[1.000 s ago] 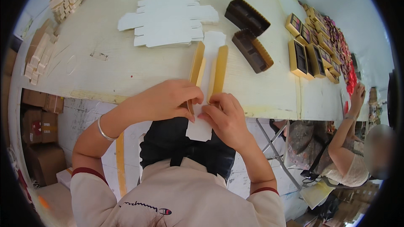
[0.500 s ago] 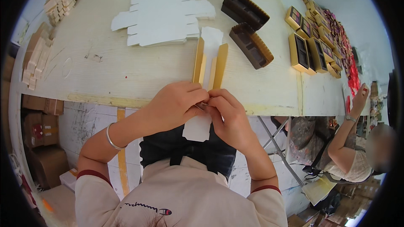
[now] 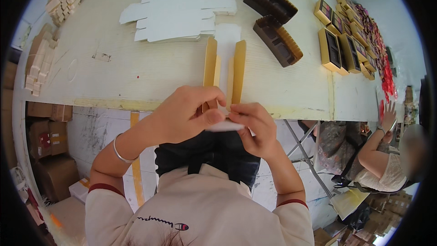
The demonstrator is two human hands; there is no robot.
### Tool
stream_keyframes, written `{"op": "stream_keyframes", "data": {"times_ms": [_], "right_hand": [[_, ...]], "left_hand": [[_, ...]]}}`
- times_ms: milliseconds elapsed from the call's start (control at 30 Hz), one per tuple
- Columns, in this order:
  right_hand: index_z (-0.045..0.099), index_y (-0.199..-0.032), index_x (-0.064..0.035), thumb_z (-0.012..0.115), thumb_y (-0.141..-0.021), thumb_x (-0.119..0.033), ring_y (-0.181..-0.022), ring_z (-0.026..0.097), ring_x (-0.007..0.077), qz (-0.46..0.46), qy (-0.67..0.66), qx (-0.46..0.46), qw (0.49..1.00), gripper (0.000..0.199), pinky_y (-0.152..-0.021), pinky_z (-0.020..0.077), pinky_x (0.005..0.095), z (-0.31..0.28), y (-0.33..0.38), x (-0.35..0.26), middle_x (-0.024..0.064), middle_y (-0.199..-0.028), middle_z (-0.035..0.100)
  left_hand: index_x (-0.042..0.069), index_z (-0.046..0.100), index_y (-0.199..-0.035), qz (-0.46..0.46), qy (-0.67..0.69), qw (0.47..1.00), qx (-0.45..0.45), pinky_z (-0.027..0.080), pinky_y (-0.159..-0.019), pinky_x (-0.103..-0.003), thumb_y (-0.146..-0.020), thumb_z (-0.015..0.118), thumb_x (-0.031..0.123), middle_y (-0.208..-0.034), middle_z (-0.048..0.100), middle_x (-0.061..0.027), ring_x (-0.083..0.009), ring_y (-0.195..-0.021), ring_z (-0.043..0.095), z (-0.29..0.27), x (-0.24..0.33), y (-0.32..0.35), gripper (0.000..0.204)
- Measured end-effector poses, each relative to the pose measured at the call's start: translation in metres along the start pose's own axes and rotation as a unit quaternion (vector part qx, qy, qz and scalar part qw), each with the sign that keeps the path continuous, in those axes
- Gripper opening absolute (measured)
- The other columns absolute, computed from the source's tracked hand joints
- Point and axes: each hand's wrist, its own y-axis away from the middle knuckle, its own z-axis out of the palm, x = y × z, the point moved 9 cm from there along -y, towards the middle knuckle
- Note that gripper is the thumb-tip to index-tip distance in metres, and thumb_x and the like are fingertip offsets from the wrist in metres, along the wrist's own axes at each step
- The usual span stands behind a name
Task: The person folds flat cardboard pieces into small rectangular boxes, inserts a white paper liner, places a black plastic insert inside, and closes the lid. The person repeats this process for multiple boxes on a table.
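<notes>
Left hand [image 3: 184,114]: pinching near flap of box blank [image 3: 224,75], thumb on fold.
Right hand [image 3: 252,125]: gripping same flap.
Blank: over desk [image 3: 114,77] edge.
Change: flap now folded flat; gold walls upright.

A packaging workshop: a long, pale wooden bench [image 3: 114,77] carries a stack of flat white die-cut carton blanks [image 3: 177,11], dark brown plastic insert trays [image 3: 275,38] and rows of gold gift boxes [image 3: 339,41], with brown cardboard shipping cartons [image 3: 48,155] stacked beneath and another seated person [image 3: 387,164] working at the bench's far side.
</notes>
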Motion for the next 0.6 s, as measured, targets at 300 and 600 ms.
{"op": "stream_keyframes", "data": {"times_ms": [300,600], "right_hand": [[0.058,-0.094,0.0013,0.066,-0.084,0.006,-0.069,0.055,0.0117,0.240,-0.269,0.196,0.912,0.013,-0.059,0.0467,0.0251,0.001,0.006,0.028,0.0114,-0.093,0.059],[0.062,-0.109,0.0009,0.069,-0.078,0.007,-0.064,0.053,0.0184,0.092,0.084,0.074,0.990,0.032,-0.056,0.0427,0.0276,0.003,-0.006,-0.003,0.0114,-0.106,0.056]], "left_hand": [[0.005,0.048,-0.104,0.088,0.001,0.989,0.121,0.047,-0.061,-0.031,-0.090,0.066,0.016,-0.090,0.058,-0.0099,-0.0180,-0.065,0.056,0.005,0.005,0.004,0.026],[0.003,0.054,-0.095,0.038,0.001,0.993,0.112,0.048,-0.060,-0.028,-0.085,0.070,0.006,-0.112,0.053,-0.0101,-0.0187,-0.068,0.058,0.002,-0.004,0.004,0.019]]}}
